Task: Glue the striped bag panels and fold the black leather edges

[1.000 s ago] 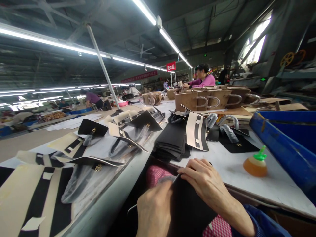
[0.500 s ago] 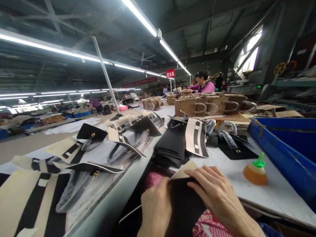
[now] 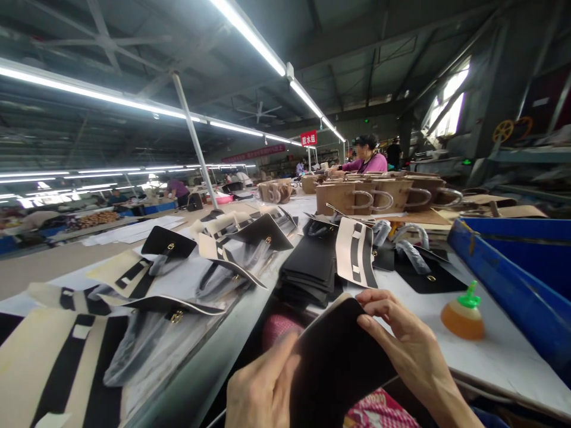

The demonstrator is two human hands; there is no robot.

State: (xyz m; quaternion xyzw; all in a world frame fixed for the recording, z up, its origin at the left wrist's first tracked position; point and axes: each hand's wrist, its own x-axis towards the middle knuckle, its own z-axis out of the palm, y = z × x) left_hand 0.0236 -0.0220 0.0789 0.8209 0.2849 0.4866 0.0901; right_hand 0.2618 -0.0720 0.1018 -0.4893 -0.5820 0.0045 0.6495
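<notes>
A black leather panel [image 3: 334,356] with a pale cream edge is held up between both hands, low in the view and just in front of the near edge of the worktop [image 3: 446,351]. The right hand [image 3: 401,345] is closed on the panel's upper right edge, fingers curled over the top corner and thumb pressed on the black face. The left hand [image 3: 263,389] grips the panel's lower left side, thumb lying along its face. Beneath the panel and the hands shows a pink checked cloth [image 3: 379,413]. Just beyond the right hand's fingers lies a stack of black pieces [image 3: 310,267], with an upright cream and black striped panel [image 3: 357,252] beside it. To the right of the right hand, apart from it, an orange bottle with a green cap [image 3: 464,312] stands on the worktop, and a blue bin [image 3: 513,267] lies farther right. Left of the left hand, cream and black flaps with brass clasps [image 3: 178,285] are spread along a second worktop. Far beyond, a person in a pink top [image 3: 368,160] sits behind brown bags with handles [image 3: 370,193].
</notes>
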